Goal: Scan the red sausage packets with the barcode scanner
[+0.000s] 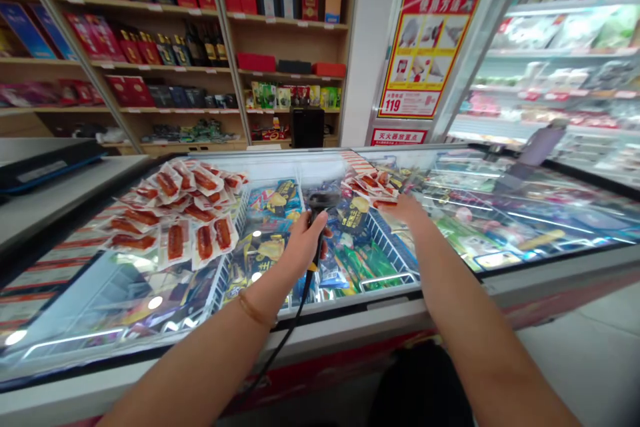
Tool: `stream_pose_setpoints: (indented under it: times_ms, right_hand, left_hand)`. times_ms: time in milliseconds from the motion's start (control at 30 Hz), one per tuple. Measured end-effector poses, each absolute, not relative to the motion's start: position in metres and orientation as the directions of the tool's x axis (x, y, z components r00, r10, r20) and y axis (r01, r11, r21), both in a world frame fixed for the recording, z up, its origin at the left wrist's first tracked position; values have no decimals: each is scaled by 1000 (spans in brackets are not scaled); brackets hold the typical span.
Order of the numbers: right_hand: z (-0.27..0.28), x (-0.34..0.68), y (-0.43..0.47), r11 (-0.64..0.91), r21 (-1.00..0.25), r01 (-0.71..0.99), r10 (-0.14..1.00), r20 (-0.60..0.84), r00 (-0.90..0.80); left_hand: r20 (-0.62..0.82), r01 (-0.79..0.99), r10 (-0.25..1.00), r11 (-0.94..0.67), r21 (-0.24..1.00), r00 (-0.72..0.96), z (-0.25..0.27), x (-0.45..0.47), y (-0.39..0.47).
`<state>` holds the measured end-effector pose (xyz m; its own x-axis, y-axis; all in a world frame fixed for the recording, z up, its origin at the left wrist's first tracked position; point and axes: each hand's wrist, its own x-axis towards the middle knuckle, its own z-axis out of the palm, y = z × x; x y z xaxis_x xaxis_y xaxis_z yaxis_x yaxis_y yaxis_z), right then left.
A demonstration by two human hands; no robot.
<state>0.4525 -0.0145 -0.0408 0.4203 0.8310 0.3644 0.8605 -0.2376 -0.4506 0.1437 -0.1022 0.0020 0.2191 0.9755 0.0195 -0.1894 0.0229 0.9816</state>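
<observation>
Scanner (324, 200) upright in left hand (304, 240), right hand (405, 208) outstretched, at sausage packs (371, 183)

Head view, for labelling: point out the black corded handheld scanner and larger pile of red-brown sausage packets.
Black handheld scanner (324, 200): head view, upper end.
Larger packet pile (199, 213): head view, central packet.

To your left: flat black device (50, 163) on a pale-grey counter (107, 175) | far from you: tall light-brown wooden shelves (295, 40) | far right: rectangular red-and-yellow poster (433, 40), then white lit racks (560, 51) of bagged goods (570, 30)
</observation>
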Motion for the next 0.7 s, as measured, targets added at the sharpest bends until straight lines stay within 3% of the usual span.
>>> stream_pose_setpoints:
  times_ms: [133,367,533,700]
  right_hand:
    - [-29,446,-23,-284,-327,901,843,362,398]
    - [-9,406,-44,-5,-512,859,882,403,246]
    - [-6,369,-43,289,-606,741,772,606,194]
    - [-8,356,-43,416,-574,705,685,708,172]
  left_hand:
    - [11,-146,974,22,989,226,-6,138,-101]
    - [48,-139,968,-14,990,247,0,136,-108]
    - [86,-156,969,-51,987,232,3,134,-109]
    - [120,-160,958,-80,984,260,4,133,-107]
